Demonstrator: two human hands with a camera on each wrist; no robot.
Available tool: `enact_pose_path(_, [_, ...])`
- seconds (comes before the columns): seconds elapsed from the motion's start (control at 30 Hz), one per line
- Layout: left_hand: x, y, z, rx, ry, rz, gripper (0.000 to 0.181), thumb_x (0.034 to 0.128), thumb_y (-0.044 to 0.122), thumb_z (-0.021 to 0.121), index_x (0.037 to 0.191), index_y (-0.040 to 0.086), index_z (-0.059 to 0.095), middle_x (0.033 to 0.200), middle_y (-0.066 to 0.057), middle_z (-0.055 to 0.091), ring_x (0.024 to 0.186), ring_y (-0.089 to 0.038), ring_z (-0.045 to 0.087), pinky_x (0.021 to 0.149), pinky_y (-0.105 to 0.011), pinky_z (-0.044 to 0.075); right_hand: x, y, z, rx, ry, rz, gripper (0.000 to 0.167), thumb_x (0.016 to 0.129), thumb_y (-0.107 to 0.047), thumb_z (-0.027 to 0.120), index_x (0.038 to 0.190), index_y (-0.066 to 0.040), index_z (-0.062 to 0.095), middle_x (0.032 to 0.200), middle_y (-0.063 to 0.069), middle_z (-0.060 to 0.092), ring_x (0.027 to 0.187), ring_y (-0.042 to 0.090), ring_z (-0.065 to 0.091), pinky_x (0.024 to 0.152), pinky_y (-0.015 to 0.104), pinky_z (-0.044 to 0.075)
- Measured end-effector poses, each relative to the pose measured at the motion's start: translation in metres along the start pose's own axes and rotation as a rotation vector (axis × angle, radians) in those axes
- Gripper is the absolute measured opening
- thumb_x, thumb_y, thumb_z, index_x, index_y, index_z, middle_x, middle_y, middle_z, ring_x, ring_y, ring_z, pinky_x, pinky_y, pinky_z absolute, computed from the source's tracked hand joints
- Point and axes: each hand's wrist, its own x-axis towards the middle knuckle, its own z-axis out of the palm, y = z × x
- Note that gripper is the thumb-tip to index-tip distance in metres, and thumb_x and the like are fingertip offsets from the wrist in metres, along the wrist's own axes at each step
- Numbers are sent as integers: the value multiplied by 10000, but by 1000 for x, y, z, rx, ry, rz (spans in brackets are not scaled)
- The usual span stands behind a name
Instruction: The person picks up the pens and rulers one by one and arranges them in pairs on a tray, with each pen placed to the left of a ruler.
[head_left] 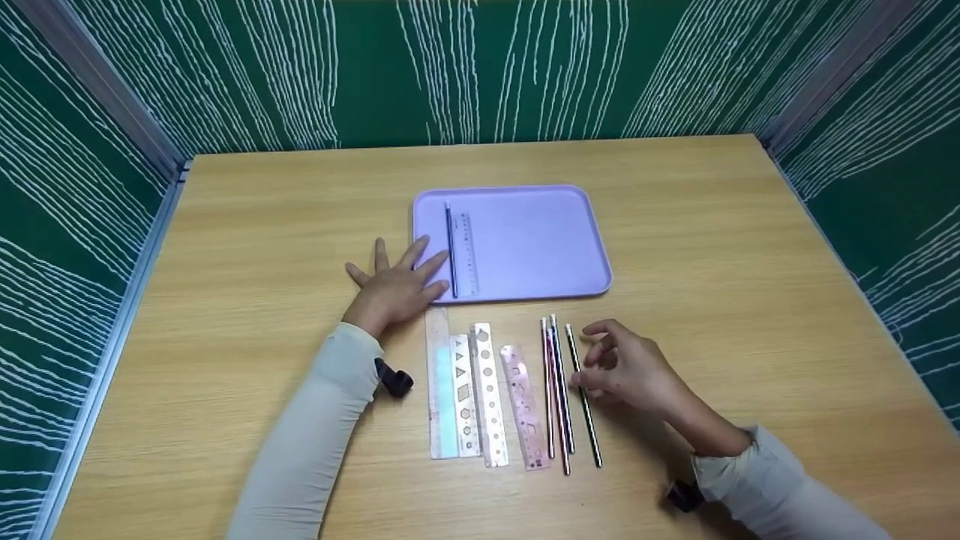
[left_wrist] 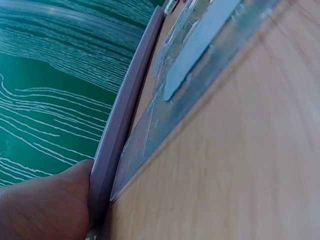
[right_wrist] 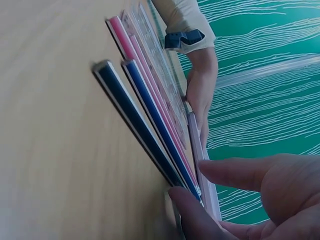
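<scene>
My left hand lies with spread fingers across the left edge of the purple tray. Inside the tray, a dark pencil and a clear ruler lie side by side. My right hand is at the dark green pencil, thumb and forefinger apart; in the right wrist view a fingertip overlaps that pencil, and contact is unclear. Several other pencils lie just left of it. In the left wrist view my hand meets the tray's side.
Below the tray lie a clear ruler with a blue strip, two shape stencils and a pink stencil ruler. Green panels with white lines border the wooden table.
</scene>
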Motion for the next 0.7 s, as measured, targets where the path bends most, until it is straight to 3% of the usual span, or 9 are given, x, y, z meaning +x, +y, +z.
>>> enact_pose_path(0.13, [-1, 1, 0, -4, 0, 3, 621, 1007, 710, 321, 1577, 560, 125, 1721, 162, -98, 1504, -550, -222, 954, -913, -152, -4, 3, 2, -43, 24, -14, 694, 734, -136, 920, 1322, -41, 564, 989, 119, 664, 847, 214, 653, 590, 325, 618])
enact_pose_path(0.3, [-1, 2, 0, -2, 8, 3, 622, 1007, 708, 325, 1579, 554, 136, 1724, 157, -88, 1504, -556, -211, 958, -914, -145, -8, 4, 5, -119, 56, -65, 728, 679, -75, 935, 1308, -31, 570, 948, 80, 672, 784, 176, 654, 584, 271, 580])
enact_pose_path(0.7, [-1, 0, -2, 9, -1, 2, 630, 1008, 707, 314, 1588, 541, 133, 1728, 141, -81, 1499, -568, -210, 957, -926, -114, -14, 5, 9, -196, 61, -124, 731, 664, 25, 879, 1319, -3, 557, 957, 39, 669, 757, 99, 660, 702, 221, 565])
